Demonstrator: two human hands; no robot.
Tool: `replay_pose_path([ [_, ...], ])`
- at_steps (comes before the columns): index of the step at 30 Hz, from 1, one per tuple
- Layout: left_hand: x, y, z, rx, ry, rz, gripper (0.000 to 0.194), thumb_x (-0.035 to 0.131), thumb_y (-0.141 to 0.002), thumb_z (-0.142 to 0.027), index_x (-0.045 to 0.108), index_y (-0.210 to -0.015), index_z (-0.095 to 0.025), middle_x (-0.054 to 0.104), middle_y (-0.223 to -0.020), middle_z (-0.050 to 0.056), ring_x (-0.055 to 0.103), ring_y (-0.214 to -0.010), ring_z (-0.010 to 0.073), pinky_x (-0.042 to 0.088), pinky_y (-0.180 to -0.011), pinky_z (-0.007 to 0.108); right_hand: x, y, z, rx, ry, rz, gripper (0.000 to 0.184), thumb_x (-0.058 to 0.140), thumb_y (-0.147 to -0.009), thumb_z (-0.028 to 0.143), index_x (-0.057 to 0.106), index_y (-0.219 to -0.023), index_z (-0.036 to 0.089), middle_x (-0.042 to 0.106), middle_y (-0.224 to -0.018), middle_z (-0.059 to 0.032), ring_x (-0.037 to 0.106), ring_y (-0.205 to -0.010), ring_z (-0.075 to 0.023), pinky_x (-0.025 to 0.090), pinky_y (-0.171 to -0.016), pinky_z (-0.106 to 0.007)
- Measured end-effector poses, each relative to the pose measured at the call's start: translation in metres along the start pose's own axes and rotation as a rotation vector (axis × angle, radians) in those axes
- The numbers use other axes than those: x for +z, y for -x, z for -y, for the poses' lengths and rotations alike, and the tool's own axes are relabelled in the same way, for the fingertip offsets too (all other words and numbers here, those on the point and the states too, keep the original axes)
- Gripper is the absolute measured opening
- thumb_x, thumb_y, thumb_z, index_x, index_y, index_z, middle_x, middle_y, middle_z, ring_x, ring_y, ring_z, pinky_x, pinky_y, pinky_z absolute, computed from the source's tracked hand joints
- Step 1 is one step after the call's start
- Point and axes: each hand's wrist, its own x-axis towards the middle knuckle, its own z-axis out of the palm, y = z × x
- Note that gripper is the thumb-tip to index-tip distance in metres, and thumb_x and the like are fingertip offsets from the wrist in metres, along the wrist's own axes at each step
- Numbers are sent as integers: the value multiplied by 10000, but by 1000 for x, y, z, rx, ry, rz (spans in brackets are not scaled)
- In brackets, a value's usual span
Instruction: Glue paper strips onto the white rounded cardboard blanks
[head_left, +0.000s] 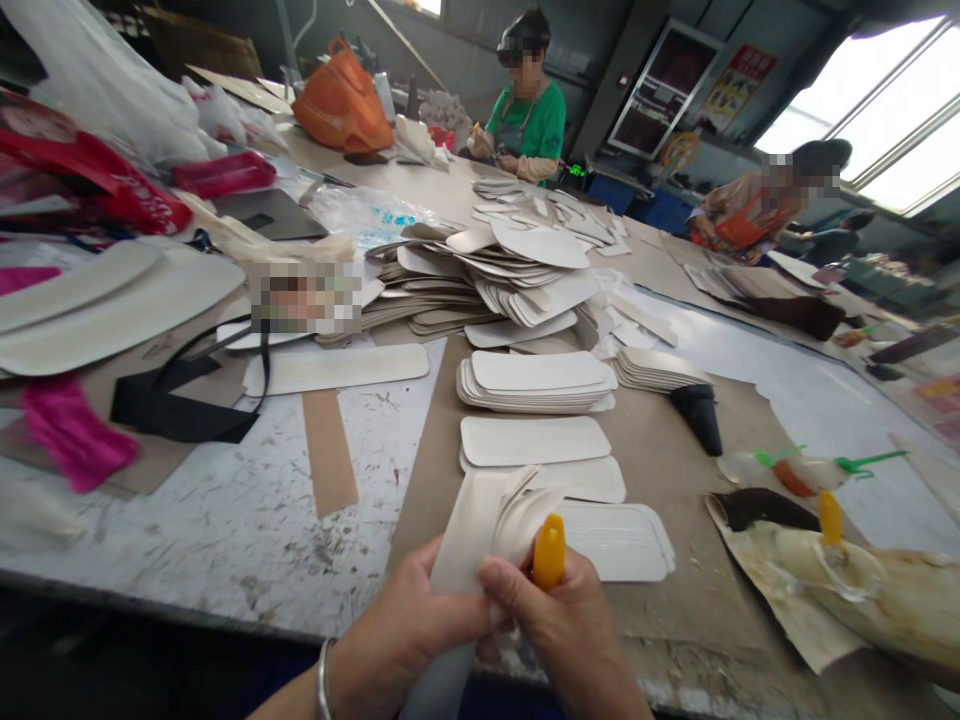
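My left hand (409,615) is closed around a bundle of long off-white, round-cornered strips (466,535), their upper ends fanned apart. Against the same bundle presses the thumb of my right hand (574,625), whose fingers also grip a tool with a yellow handle (550,555); its working end is hidden. Just beyond my hands lie flat pale pieces (536,441) of similar shape. To the right, partly behind my right hand, is another flat pale piece (626,540) with a shiny surface. A neat stack of pale pieces (540,372) lies farther back.
Large heaps of pale pieces (517,265) cover the table's middle. A black cone (697,415), small bottles (810,474) and a stained container (847,575) with a yellow handle are at right. Pink cloth (79,432) and black straps (187,400) lie left. Two people (536,110) work beyond.
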Motion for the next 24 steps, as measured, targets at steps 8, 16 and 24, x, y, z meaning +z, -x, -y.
replay_pose_path([
  [8,2,1,2,48,210,9,249,724,-655,-279,694,-829,-104,662,-687,72,573,-611,133,451,-564,224,-18,-3,-5,-139,143,-80,407,573,-774,529,465,-579,188,450,-476,46,413,-441,-82,378,-439,-194],
  [16,5,0,3,31,202,-101,318,784,-613,-347,721,-828,-122,713,-705,75,620,-621,137,493,-652,237,-15,-3,5,-208,233,-143,291,635,-707,447,541,-631,182,537,-563,11,489,-514,-126,439,-492,-225],
  [24,4,-3,3,47,269,-161,314,744,-658,-347,704,-871,-120,724,-768,81,648,-734,187,497,-705,262,-19,-5,3,-117,149,-102,424,636,-705,531,474,-525,183,422,-467,44,372,-454,-87,372,-455,-215],
])
